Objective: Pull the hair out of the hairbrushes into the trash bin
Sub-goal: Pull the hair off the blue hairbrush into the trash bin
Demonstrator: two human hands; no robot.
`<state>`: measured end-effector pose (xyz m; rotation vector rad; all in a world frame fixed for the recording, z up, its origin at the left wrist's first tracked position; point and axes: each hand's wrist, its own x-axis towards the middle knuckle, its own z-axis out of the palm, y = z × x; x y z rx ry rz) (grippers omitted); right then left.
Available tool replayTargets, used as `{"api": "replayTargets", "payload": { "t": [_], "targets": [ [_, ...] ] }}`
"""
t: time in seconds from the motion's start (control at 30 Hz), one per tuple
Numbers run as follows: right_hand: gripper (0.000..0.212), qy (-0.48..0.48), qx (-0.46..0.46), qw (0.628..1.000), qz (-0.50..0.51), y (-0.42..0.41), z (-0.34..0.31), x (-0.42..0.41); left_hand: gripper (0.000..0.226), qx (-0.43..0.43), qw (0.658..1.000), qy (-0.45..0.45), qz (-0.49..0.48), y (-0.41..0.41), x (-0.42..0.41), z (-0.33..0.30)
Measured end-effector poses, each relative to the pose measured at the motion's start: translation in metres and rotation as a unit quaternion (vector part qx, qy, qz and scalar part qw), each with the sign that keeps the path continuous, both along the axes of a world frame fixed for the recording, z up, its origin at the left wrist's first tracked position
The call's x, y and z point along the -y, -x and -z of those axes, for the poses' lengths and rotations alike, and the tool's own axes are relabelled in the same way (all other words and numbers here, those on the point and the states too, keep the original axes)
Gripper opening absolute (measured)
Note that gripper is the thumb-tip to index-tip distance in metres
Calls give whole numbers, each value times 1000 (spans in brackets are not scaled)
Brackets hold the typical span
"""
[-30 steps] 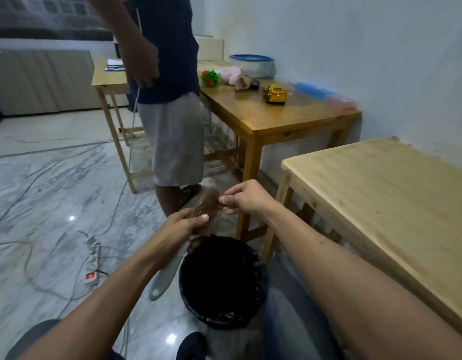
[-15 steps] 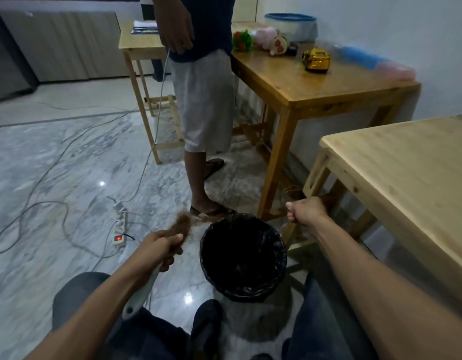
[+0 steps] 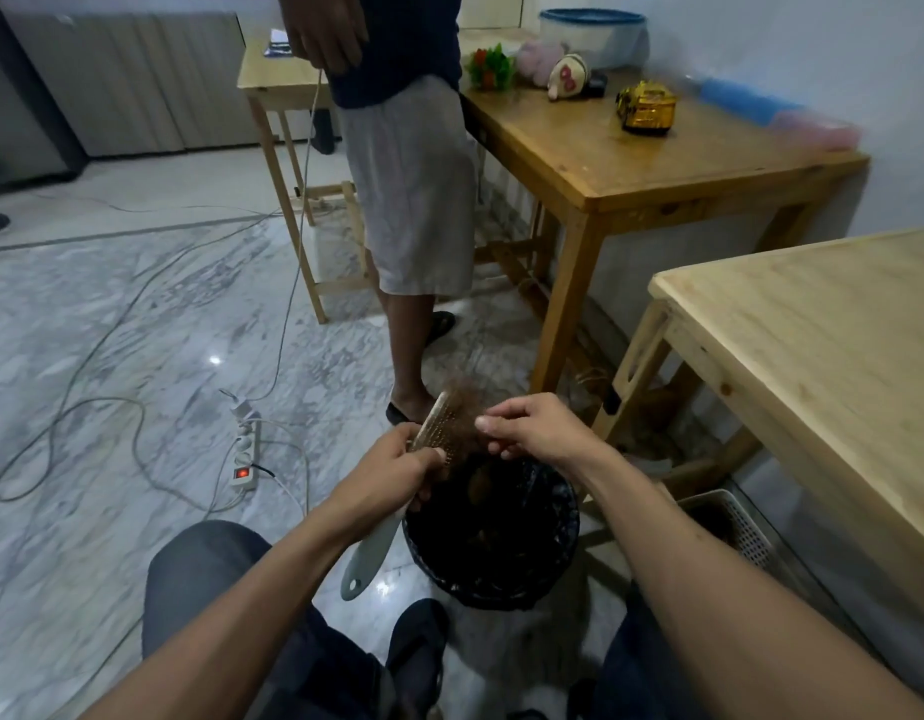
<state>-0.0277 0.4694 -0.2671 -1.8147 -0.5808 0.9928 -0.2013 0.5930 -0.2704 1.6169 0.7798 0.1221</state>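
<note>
**Pinching hair off the brush, above the bin**

Left hand (image 3: 382,478) clenched around the hairbrush (image 3: 397,485), bristles up and tilted. Right hand (image 3: 535,431) pinching the brown hair (image 3: 462,413) matted just above that grip. Trash bin (image 3: 493,532) directly below both hands.

Likely trouble: pulling sideways instead of down, letting the clump drift past the rim onto the floor; a matted wad tearing, leaving strands on the pins.

Hard to make out: bristle side mostly under hair, bin contents lost in dark liner, white basket (image 3: 730,522) half hidden behind the right forearm.
</note>
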Motion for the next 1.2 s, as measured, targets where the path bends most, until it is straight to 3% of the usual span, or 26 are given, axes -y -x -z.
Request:
{"api": "replayTargets", "payload": {
  "t": [0.07,0.33,0.43,0.57,0.63,0.73,0.87,0.97,1.07,1.13,1.2],
  "targets": [
    [9,-2,18,998,60,-5,2,0,8,-5,1000,-6,-23,-4,-4,3],
    [13,27,-6,976,216,-33,7,38,19,-51,973,31,-225,8,-35,23],
    [18,55,-12,986,160,-32,7,45,16,-56,983,-12,-174,5,-30,24],
    [50,166,49,985,3,-21,-6,33,18,-76,991,-101,-36,-6,-10,14],
    [61,182,89,979,-13,-19,-14,28,26,-89,978,-186,22,-9,-1,9],
    [63,96,91,991,39,-16,-19,28,34,-100,945,-305,70,-12,7,3],
    [45,-49,24,996,69,-15,-14,24,33,-71,936,-332,94,-15,18,-4],
    [10,-16,56,995,80,-12,-6,18,28,-74,935,-332,105,-13,22,-6],
    [5,5,63,983,170,-14,-10,21,11,-110,942,-309,72,-6,10,-1],
    [10,-8,48,966,252,-26,-16,32,17,-136,952,-274,22,6,-3,4],
    [12,2,54,961,273,-37,-21,45,26,-148,959,-240,-18,19,-16,11]
  ]
}}
